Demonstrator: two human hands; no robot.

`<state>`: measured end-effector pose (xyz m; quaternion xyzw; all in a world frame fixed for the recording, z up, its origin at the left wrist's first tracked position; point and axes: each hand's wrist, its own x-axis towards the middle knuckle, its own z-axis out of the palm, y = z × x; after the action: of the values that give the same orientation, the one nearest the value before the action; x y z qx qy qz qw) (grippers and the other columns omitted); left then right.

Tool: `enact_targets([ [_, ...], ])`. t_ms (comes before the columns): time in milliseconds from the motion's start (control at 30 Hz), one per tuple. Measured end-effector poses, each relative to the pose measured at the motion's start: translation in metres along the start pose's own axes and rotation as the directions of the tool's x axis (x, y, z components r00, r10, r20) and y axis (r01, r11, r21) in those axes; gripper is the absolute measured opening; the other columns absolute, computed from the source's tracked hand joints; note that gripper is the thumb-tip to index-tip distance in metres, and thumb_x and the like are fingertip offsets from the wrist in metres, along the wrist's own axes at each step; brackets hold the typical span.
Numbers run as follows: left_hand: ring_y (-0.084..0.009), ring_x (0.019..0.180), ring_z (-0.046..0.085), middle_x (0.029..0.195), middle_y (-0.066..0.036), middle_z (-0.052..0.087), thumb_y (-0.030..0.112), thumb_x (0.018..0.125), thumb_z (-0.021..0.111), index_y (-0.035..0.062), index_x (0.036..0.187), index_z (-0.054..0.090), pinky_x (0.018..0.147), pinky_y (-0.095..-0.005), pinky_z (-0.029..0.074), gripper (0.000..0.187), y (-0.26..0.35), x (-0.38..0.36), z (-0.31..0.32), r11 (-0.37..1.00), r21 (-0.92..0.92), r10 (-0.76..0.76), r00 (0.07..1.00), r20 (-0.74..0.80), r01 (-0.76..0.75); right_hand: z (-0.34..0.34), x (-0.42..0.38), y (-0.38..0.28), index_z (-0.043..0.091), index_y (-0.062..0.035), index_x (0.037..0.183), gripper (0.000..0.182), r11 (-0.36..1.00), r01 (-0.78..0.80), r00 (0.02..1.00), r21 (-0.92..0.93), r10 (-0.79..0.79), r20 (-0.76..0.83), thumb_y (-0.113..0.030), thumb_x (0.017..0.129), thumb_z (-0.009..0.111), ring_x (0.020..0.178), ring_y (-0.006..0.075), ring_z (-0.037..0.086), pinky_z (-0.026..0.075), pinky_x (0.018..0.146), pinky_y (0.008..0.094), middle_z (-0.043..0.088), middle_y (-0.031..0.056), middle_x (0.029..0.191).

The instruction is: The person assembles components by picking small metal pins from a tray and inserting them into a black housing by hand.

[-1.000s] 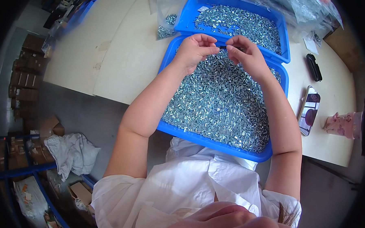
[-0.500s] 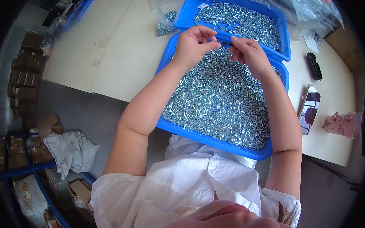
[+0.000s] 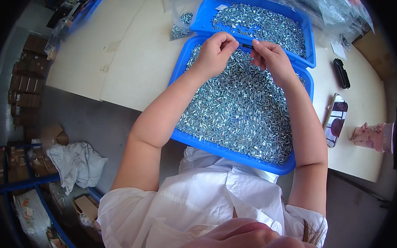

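My right hand (image 3: 273, 60) pinches a short, thin black rod-like tool (image 3: 246, 46) between thumb and fingers. The tool's exact kind is too small to tell, and its free end points left. Just off that end, my left hand (image 3: 216, 54) is closed, thumb pressed against the forefinger; whatever lies in the pinch is hidden. Both hands are over the far part of a blue tray (image 3: 177, 74) filled with small shiny metal pins or sleeves (image 3: 243, 108).
Behind it stands a second blue tray (image 3: 203, 15) with similar metal pieces. A clear bag (image 3: 180, 32) of pieces lies to its left. On the right are a black case (image 3: 341, 73), a phone (image 3: 336, 119) and a pink patterned cup (image 3: 370, 136). Plastic bags (image 3: 336, 14) lie at the back.
My left thumb and fingers have closed into a pinch, and the hand has moved slightly down. My right hand stays nearly still with the black tool.
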<state>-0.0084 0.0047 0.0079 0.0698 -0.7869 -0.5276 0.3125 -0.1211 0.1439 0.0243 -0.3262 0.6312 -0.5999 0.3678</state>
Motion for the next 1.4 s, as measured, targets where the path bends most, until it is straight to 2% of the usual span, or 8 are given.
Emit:
enact_targets([
  [133,-0.0055,0.055,0.04,0.059,0.002,0.048,0.026,0.084,0.057,0.0032,0.072,0.058,0.049,-0.0228,0.033,0.026,0.002,0.001,-0.004,0.999,-0.046,-0.011,1.0,-0.002,0.011,-0.001,0.001,0.001,0.057,-0.0068,0.069,0.036,1.0,0.013,1.0,-0.013,-0.013,-0.013,-0.036,0.087,0.05,0.047,0.0048,0.039,0.029,0.044,0.0191,0.049,-0.0015,0.055],
  [233,-0.0049,0.057,0.04,0.064,0.002,0.05,0.016,0.08,0.063,0.0031,0.076,0.059,0.05,-0.0213,0.033,0.015,0.0,0.002,-0.01,0.974,-0.054,-0.217,0.974,0.059,0.22,0.0,0.001,0.001,0.057,-0.0067,0.069,0.036,0.999,0.01,1.0,-0.037,-0.011,-0.008,-0.037,0.087,0.05,0.047,0.0049,0.04,0.029,0.044,0.0192,0.05,-0.0014,0.055],
  [600,-0.0028,0.06,0.041,0.068,0.005,0.05,0.008,0.077,0.065,0.0036,0.08,0.061,0.054,-0.0175,0.035,0.007,0.003,0.0,-0.007,0.999,0.02,0.037,0.999,0.031,-0.037,0.012,-0.003,-0.007,0.06,-0.0045,0.073,0.03,0.961,0.035,0.989,0.275,0.007,-0.149,-0.032,0.083,0.059,0.051,0.0055,0.045,0.034,0.049,0.0191,0.054,-0.0009,0.059],
  [767,-0.004,0.058,0.04,0.066,0.004,0.048,0.008,0.075,0.067,0.0032,0.077,0.062,0.053,-0.0182,0.034,0.007,0.008,0.0,-0.007,0.994,0.06,0.086,0.996,0.031,-0.088,-0.013,0.003,0.0,0.061,-0.0066,0.078,0.023,0.996,-0.093,0.991,0.005,0.092,0.1,-0.029,0.083,0.059,0.061,0.0054,0.051,0.04,0.056,0.019,0.058,-0.0001,0.068],
  [900,-0.0044,0.057,0.039,0.066,0.003,0.047,0.007,0.073,0.068,0.003,0.077,0.063,0.051,-0.019,0.033,0.008,0.006,0.0,-0.008,0.992,0.102,0.073,0.997,0.015,-0.074,-0.004,0.003,0.004,0.063,-0.0046,0.082,0.021,0.999,-0.039,0.999,0.019,0.038,0.014,-0.025,0.083,0.06,0.062,0.0052,0.051,0.039,0.056,0.0193,0.059,0.0011,0.07],
  [967,-0.0044,0.057,0.038,0.066,0.003,0.046,0.007,0.073,0.069,0.0031,0.077,0.063,0.051,-0.019,0.033,0.008,0.005,0.0,-0.007,0.989,0.118,0.087,0.996,0.014,-0.088,0.001,0.002,0.006,0.064,-0.0003,0.083,0.021,0.906,0.265,0.956,-0.331,-0.292,-0.032,-0.021,0.081,0.062,0.06,0.0107,0.053,0.042,0.057,0.0226,0.058,0.0035,0.064],
  [1067,-0.0042,0.056,0.037,0.065,0.004,0.045,0.006,0.072,0.069,0.0035,0.078,0.063,0.051,-0.0187,0.033,0.009,0.005,0.0,-0.007,0.985,0.133,0.11,0.994,0.016,-0.111,0.006,-0.005,0.0,0.061,-0.0003,0.095,0.018,0.789,0.267,0.948,-0.554,-0.317,0.006,-0.013,0.083,0.059,0.071,0.0128,0.055,0.044,0.064,0.0254,0.06,0.0062,0.08],
  [1400,-0.0035,0.058,0.035,0.064,0.006,0.039,0.01,0.07,0.072,0.0036,0.082,0.063,0.051,-0.0184,0.032,0.017,0.003,-0.001,-0.006,0.979,0.194,0.044,0.996,0.083,-0.059,0.006,-0.005,-0.002,0.061,-0.0009,0.09,0.016,0.671,0.398,0.876,-0.626,-0.48,0.043,-0.009,0.077,0.06,0.076,0.03,0.058,0.046,0.068,0.0346,0.06,0.0146,0.083],
])
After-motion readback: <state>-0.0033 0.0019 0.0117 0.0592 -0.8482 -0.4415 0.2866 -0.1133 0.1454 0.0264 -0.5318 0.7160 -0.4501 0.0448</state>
